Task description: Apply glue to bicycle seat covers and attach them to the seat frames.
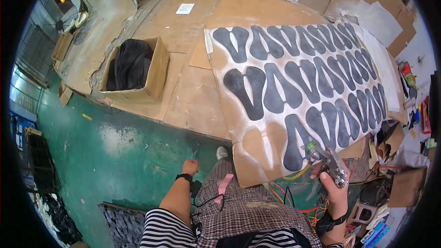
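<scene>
My right hand grips a metal spray gun with a green part at its front end, over the near right edge of a cardboard sheet. Rows of dark grey insole-shaped pieces lie on that sheet, with whitish overspray around them. One pair at the left looks darker than its neighbours. Near the front left corner, a bare cardboard outline in the shape of a pair shows within the white. My left hand hangs beside my checked apron, fingers curled closed, with nothing visible in it.
On the cardboard-covered table stands an open carton of stacked black pieces. A small white paper lies farther back. Orange hoses and assorted boxes crowd the right side. Green floor lies left.
</scene>
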### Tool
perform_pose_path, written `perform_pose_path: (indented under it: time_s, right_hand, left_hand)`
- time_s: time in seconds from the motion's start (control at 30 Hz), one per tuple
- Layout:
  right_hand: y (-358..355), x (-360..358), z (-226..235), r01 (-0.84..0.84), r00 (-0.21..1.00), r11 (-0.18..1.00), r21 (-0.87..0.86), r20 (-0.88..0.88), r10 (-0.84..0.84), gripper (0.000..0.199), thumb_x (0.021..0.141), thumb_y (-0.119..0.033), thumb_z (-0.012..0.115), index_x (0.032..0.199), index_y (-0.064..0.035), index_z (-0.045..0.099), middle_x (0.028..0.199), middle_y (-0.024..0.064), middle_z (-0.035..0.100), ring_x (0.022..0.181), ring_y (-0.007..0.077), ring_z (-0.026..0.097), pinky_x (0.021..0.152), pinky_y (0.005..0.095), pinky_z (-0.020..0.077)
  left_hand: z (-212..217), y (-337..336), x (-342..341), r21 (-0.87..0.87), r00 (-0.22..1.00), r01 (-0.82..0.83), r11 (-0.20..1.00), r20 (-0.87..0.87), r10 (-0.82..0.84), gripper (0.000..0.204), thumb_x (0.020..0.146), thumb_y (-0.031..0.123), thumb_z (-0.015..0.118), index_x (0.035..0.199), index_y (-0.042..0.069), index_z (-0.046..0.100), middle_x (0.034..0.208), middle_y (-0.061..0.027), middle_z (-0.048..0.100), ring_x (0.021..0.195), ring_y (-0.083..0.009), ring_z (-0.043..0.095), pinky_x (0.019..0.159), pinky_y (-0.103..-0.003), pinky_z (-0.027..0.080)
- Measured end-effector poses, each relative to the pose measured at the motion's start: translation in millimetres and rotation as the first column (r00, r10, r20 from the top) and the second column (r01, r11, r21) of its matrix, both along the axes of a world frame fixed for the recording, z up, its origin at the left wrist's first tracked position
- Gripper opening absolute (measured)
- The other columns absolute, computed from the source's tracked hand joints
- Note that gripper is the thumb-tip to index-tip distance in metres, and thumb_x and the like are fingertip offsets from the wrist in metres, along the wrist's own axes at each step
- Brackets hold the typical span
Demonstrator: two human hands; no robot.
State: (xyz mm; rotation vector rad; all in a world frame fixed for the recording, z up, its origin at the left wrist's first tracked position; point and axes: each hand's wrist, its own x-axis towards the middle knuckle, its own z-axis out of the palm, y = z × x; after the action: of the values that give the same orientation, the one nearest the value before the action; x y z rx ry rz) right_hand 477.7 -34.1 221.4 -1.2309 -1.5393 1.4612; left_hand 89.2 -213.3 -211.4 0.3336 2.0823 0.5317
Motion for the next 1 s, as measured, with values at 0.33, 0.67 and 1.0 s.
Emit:
perform_pose_path:
  time_s: [0.33, 0.67, 1.0]
  right_hand:
    - [-1.8, 5.1, -1.3, 0.065, 0.998, 0.998, 0.025, -0.001, -0.065, 0.063, 0.084, -0.030, 0.073, 0.130, 0.0054, 0.050, 0.087, 0.0107, 0.065, 0.077, 0.0176, 0.063, 0.072, 0.0305, 0.0507]
    - [-9.2, 26.2, -3.9, 0.001, 0.998, 1.000, 0.025, 0.057, -0.003, 0.060, 0.082, -0.027, 0.073, 0.128, 0.0053, 0.052, 0.087, 0.0106, 0.065, 0.077, 0.0167, 0.062, 0.071, 0.0295, 0.0504]
    - [-16.8, 39.3, 1.4, -0.024, 0.998, 1.000, -0.009, 0.065, 0.025, 0.059, 0.084, -0.028, 0.073, 0.128, 0.0055, 0.051, 0.088, 0.0109, 0.065, 0.077, 0.0168, 0.063, 0.070, 0.0298, 0.0496]
  left_hand:
    - [9.8, 1.6, 0.4, 0.002, 0.999, 0.020, 1.000, 0.043, -0.020, 0.023, 0.086, 0.019, 0.060, 0.095, -0.001, 0.066, 0.081, -0.0149, 0.068, 0.072, -0.0259, 0.066, 0.067, -0.038, 0.053]
    - [25.4, 12.5, 8.9, -0.041, 0.993, 0.018, 0.999, 0.115, -0.014, 0.017, 0.088, 0.011, 0.059, 0.098, -0.002, 0.063, 0.084, -0.0111, 0.064, 0.071, -0.0229, 0.062, 0.060, -0.039, 0.047]
    - [22.9, 10.3, 10.8, -0.044, 0.994, 0.041, 0.998, 0.099, -0.037, 0.020, 0.092, 0.015, 0.057, 0.101, -0.002, 0.063, 0.085, -0.0116, 0.065, 0.073, -0.0228, 0.063, 0.061, -0.038, 0.047]
